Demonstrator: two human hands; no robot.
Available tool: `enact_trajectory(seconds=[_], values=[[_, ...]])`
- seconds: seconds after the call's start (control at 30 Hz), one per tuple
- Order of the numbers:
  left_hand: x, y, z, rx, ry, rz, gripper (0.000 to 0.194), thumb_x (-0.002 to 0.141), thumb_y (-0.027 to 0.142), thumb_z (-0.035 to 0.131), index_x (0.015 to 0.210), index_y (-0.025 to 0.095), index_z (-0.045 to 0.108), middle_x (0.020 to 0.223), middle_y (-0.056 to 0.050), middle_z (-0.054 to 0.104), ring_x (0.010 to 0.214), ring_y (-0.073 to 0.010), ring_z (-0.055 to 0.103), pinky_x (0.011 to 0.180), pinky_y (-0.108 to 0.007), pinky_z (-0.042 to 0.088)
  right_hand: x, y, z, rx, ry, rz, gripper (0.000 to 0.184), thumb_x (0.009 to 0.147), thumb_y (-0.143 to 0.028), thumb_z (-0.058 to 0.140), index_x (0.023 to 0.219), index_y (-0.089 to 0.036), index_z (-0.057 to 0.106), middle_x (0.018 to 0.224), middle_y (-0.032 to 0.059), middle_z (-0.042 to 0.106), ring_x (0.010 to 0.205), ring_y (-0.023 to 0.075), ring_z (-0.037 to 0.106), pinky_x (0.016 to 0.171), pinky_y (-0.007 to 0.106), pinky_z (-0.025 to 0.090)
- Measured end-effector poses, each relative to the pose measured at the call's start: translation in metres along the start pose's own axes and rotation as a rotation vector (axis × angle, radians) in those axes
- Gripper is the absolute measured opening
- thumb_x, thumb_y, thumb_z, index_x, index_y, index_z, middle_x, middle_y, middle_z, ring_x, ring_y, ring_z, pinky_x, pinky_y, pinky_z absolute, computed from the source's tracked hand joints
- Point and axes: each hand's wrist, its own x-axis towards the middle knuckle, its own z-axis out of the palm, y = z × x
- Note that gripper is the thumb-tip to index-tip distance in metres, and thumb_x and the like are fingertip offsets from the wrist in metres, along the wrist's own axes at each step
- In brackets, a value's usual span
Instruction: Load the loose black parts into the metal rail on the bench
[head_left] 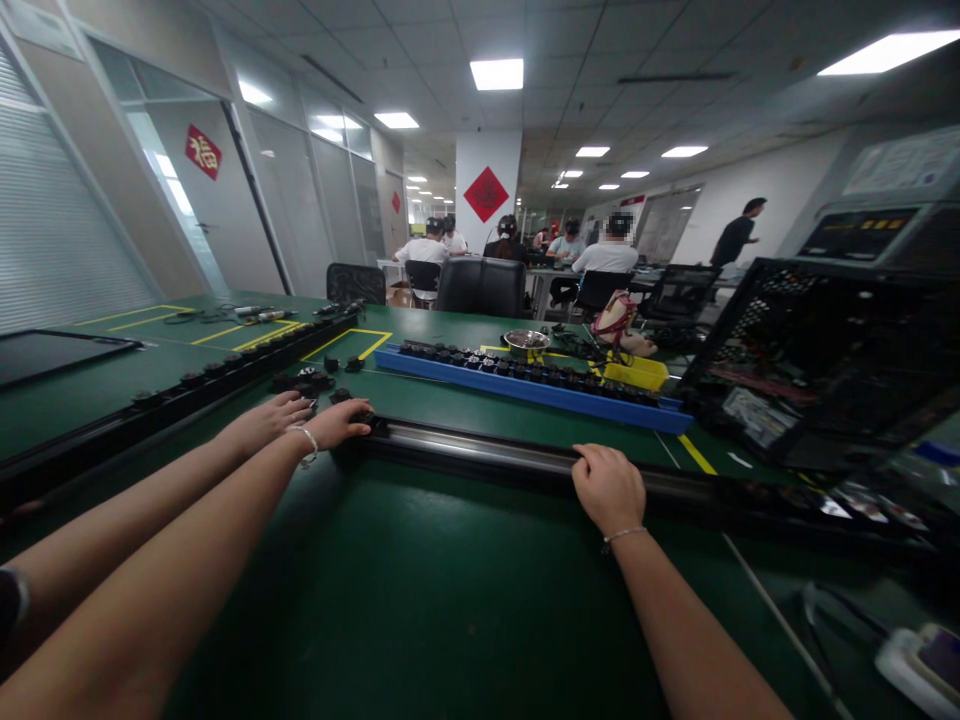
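A long dark metal rail (480, 450) with a shiny inner channel lies across the green table in front of me. My left hand (346, 422), bracelet at the wrist, has its fingers curled over the rail's left end, beside a small black part (375, 424). Further along, my right hand (611, 488) grips the rail's far edge with bent fingers; its thumb is hidden. Just left of my left hand reaches a co-worker's hand (274, 415), near several small black parts (307, 380). What that hand touches is hard to make out.
Behind the rail stands a blue tray (540, 395) of black parts, with a metal bowl (526, 342) and yellow bin (636, 374) beyond. A long black strip (202, 385) runs along the left. An open black case (825, 370) stands at right, a power strip (919, 660) nearer.
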Motion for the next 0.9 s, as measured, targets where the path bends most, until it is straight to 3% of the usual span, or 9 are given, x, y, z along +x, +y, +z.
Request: enact_trajectory(seconds=[0.2, 0.43, 0.7, 0.9], values=[[-0.003, -0.004, -0.007, 0.042, -0.017, -0.077, 0.045, 0.066, 0.039, 0.05, 0.107, 0.02, 0.055, 0.139, -0.009, 0.039, 0.12, -0.0245, 0.044, 0.1, -0.032, 0.033, 0.0, 0.0, 0.0, -0.014, -0.008, -0.006, 0.033, 0.08, -0.021, 0.038, 0.097, -0.018, 0.067, 0.102, 0.0043, 0.065, 0.095, 0.0181, 0.053, 0.08, 0.031, 0.037], [-0.006, -0.011, -0.014, 0.084, -0.049, -0.133, 0.047, 0.068, 0.041, 0.047, 0.111, 0.021, 0.053, 0.124, -0.006, 0.055, 0.108, -0.0243, 0.054, 0.09, -0.031, 0.041, 0.0, 0.001, 0.0, -0.012, -0.007, -0.002, 0.033, 0.079, -0.02, 0.039, 0.097, -0.019, 0.066, 0.102, 0.0045, 0.065, 0.095, 0.018, 0.053, 0.079, 0.031, 0.037], [-0.006, -0.024, -0.017, 0.025, -0.06, -0.127, 0.052, 0.067, 0.038, 0.046, 0.114, 0.016, 0.051, 0.134, -0.009, 0.046, 0.117, -0.0225, 0.048, 0.099, -0.03, 0.035, -0.001, 0.0, 0.0, -0.019, -0.004, 0.003, 0.033, 0.079, -0.02, 0.039, 0.097, -0.019, 0.067, 0.102, 0.0032, 0.065, 0.095, 0.0178, 0.053, 0.079, 0.031, 0.037], [-0.008, -0.034, -0.019, 0.043, -0.032, -0.167, 0.055, 0.068, 0.037, 0.046, 0.117, 0.015, 0.05, 0.126, -0.011, 0.054, 0.113, -0.0236, 0.051, 0.096, -0.032, 0.038, -0.001, 0.0, 0.0, -0.027, -0.007, 0.001, 0.034, 0.08, -0.021, 0.038, 0.098, -0.019, 0.066, 0.102, 0.0029, 0.065, 0.096, 0.0179, 0.053, 0.081, 0.031, 0.037]])
